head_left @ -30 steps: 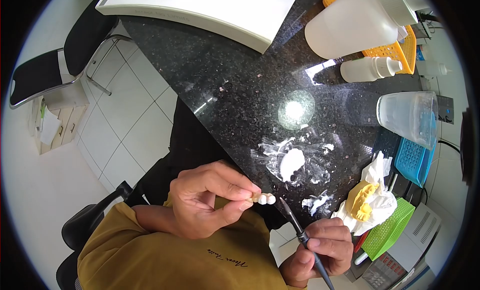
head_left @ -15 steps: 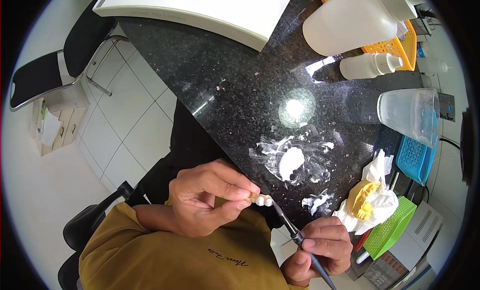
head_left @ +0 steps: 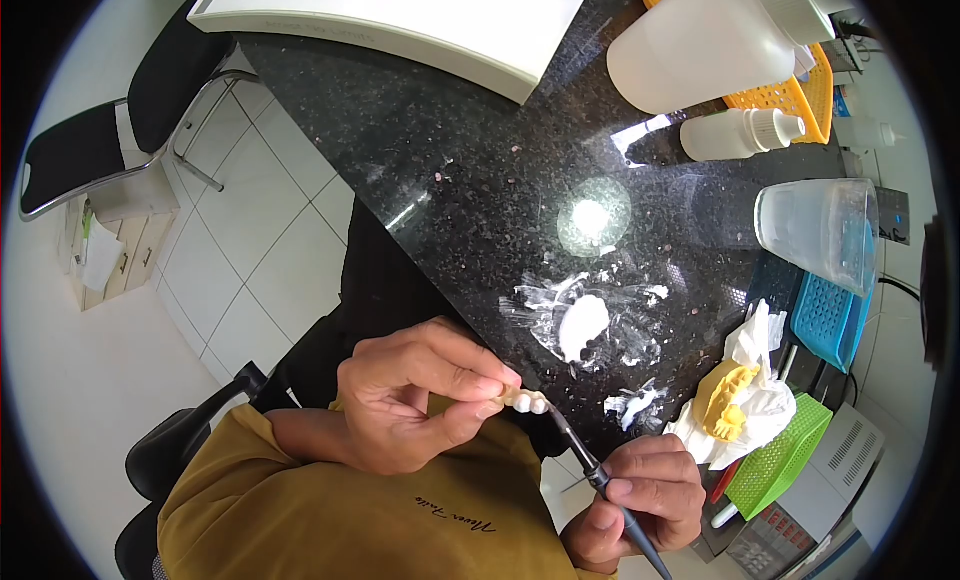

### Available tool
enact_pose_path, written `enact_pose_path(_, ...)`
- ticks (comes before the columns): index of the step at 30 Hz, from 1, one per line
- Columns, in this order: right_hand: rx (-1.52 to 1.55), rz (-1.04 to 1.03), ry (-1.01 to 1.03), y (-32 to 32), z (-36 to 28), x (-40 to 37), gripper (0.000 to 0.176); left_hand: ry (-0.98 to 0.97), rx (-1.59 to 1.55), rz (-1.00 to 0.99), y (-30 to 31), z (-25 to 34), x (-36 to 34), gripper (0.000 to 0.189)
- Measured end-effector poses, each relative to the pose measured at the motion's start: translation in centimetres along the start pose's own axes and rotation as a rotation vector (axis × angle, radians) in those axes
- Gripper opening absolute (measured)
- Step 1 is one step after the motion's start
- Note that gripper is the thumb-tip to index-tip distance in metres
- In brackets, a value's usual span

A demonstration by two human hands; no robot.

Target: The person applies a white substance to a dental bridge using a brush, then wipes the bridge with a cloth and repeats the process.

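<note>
Between its thumb and fingertips, my left hand pinches a small row of artificial teeth, a dental bridge, just off the counter's near edge. Its white crowns point outward; the gripped end is hidden by fingers. My right hand is closed around a dark-handled fine brush, slanting up to the left. The brush's tip meets, or nearly meets, the bridge's free end. Beyond the hands, a mound of white paste or powder lies smeared over the dark counter, with a smaller white smear nearer my right hand.
A yellow dental model rests on crumpled white tissue beside a green basket. Along the right stand a clear cup of liquid, a small bottle and a large bottle. A white tray sits farther back.
Almost nothing differs. The bridge and the brush tip have shifted very slightly to the right, and both hands keep their grips.
</note>
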State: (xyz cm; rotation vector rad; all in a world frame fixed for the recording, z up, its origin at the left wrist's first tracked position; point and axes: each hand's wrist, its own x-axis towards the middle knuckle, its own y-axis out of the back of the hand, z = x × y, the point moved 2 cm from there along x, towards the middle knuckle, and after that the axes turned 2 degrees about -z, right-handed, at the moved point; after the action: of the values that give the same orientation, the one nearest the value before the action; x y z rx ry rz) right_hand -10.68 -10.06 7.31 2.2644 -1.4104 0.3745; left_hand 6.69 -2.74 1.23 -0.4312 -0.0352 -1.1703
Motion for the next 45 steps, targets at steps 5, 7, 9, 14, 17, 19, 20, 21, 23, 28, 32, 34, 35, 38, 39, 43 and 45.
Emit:
enact_pose_path(5,0.009,0.046,0.037,-0.12,0.12,-0.08,0.017,0.019,-0.046,0.033,0.08,0.01,-0.02,0.016)
enact_pose_path(7,-0.009,-0.012,0.017,-0.27,-0.01,0.24,0.017,0.02,-0.053,0.035,0.06,-0.03,-0.07,0.016)
enact_pose_path(9,0.001,0.029,0.022,-0.07,0.06,-0.15,0.017,0.024,-0.048,0.038,0.03,0.0,-0.05,0.016)
enact_pose_path(14,-0.004,0.043,0.023,0.06,0.04,-0.27,0.016,0.041,-0.038,0.053,0.03,0.0,-0.05,0.016)
enact_pose_path(17,-0.027,0.025,0.009,-0.06,-0.09,-0.14,0.016,0.044,-0.04,0.063,-0.06,-0.01,-0.01,0.017)
enact_pose_path(19,-0.031,0.014,-0.012,-0.18,-0.17,0.02,0.016,0.05,-0.045,0.067,-0.06,-0.02,-0.06,0.017)
enact_pose_path(20,-0.031,0.013,-0.012,-0.17,-0.23,0.11,0.016,0.049,-0.045,0.067,-0.07,-0.01,-0.05,0.017)
enact_pose_path(21,-0.04,-0.004,-0.019,-0.18,-0.28,0.18,0.016,0.048,-0.044,0.068,-0.08,0.02,-0.02,0.016)
enact_pose_path(23,-0.051,-0.022,-0.026,-0.14,-0.27,0.12,0.016,0.048,-0.045,0.068,-0.14,0.03,-0.01,0.016)
enact_pose_path(28,-0.037,0.017,-0.005,-0.27,-0.23,0.0,0.015,0.047,-0.036,0.058,-0.05,0.13,0.08,0.015)
enact_pose_path(32,-0.033,0.033,0.023,-0.04,-0.05,-0.19,0.015,0.042,-0.044,0.062,-0.08,0.04,0.03,0.014)
enact_pose_path(34,-0.049,0.023,0.018,-0.18,-0.12,-0.1,0.016,0.039,-0.044,0.064,-0.11,0.03,0.06,0.014)
enact_pose_path(35,-0.049,0.023,0.018,-0.18,-0.14,-0.03,0.016,0.039,-0.044,0.064,-0.11,0.03,0.08,0.014)
enact_pose_path(38,-0.064,-0.009,0.013,-0.17,-0.16,0.02,0.016,0.034,-0.029,0.057,-0.14,0.12,0.17,0.014)
enact_pose_path(39,-0.055,0.004,0.028,-0.06,-0.17,-0.11,0.016,0.04,-0.016,0.057,-0.13,0.17,0.21,0.014)
enact_pose_path(43,-0.187,-0.105,0.13,0.45,-0.32,-0.63,0.021,0.019,0.025,0.069,-0.23,0.06,0.23,0.015)
enact_pose_path(45,-0.218,-0.149,0.126,0.36,-0.47,-0.43,0.02,0.015,0.049,0.064,-0.25,0.13,0.33,0.016)
